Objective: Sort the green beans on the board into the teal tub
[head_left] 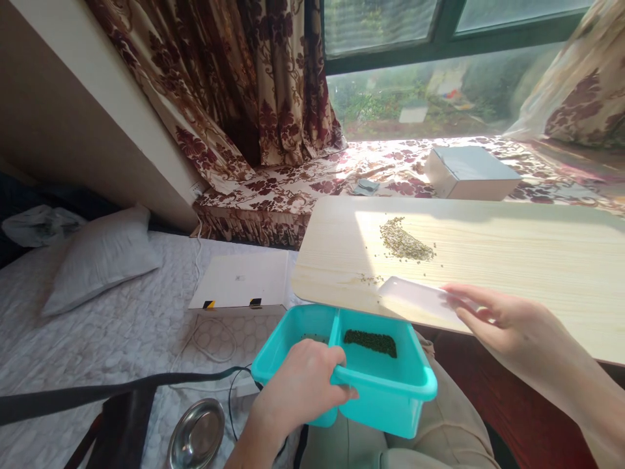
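My left hand (305,378) grips the near rim of a turquoise two-compartment bin (378,387) at its divider, holding it just under the table's edge. Dark green beans (371,342) lie in the bin's right compartment; a few specks show in the left one, partly hidden by my hand. Between the fingers of my right hand (502,319) is a flat, whitish translucent plastic scraper (415,296), held low over the wooden tabletop (512,254). Beyond the scraper a pile of small greenish-brown beans (405,242) is spread out, with a few loose ones near the table's left edge.
A white box (244,280) and a steel bowl (196,433) rest on the bed at left, near a pillow (105,254). Dark straps and cables cross the bed. Another box (471,170) stands on the windowsill behind the table.
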### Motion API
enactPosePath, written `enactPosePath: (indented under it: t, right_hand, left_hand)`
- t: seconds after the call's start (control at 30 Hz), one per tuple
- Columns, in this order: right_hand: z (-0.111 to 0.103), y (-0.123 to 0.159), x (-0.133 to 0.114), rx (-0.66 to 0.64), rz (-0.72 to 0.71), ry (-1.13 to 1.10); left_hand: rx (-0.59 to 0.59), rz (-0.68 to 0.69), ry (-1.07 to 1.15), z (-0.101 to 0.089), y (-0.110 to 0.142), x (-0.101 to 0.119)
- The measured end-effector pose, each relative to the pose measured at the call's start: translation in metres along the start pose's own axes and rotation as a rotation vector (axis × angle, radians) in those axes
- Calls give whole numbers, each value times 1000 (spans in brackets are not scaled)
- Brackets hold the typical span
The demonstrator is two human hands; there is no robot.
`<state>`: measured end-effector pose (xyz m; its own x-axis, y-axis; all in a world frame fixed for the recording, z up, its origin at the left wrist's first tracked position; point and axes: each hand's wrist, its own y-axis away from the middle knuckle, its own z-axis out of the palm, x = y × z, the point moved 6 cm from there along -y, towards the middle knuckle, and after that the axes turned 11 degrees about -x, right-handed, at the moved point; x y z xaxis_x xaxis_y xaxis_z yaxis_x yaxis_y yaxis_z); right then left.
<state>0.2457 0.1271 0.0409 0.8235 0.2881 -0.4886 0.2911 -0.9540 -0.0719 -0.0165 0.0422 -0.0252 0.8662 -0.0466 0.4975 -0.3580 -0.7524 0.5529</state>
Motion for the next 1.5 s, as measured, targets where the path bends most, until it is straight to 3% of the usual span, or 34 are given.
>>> enactPosePath:
  t: [0.17, 0.37, 0.8, 1.17, 1.5]
  right_hand:
    - [10, 6, 5, -102, 0, -100]
    - [-7, 1, 23, 60, 113, 25]
    - [5, -2, 25, -25, 72, 25]
    - [-5, 2, 8, 17, 40, 4]
    - [2, 3, 6, -47, 21, -9]
  left_hand:
    - [-13, 6, -27, 0, 0, 9]
    - [-32, 9, -63, 1, -4, 13]
    - [-52, 20, -92, 4, -7, 22]
    - [-46, 28, -84, 7, -7, 21]
    - [-36, 37, -85, 6, -7, 19]
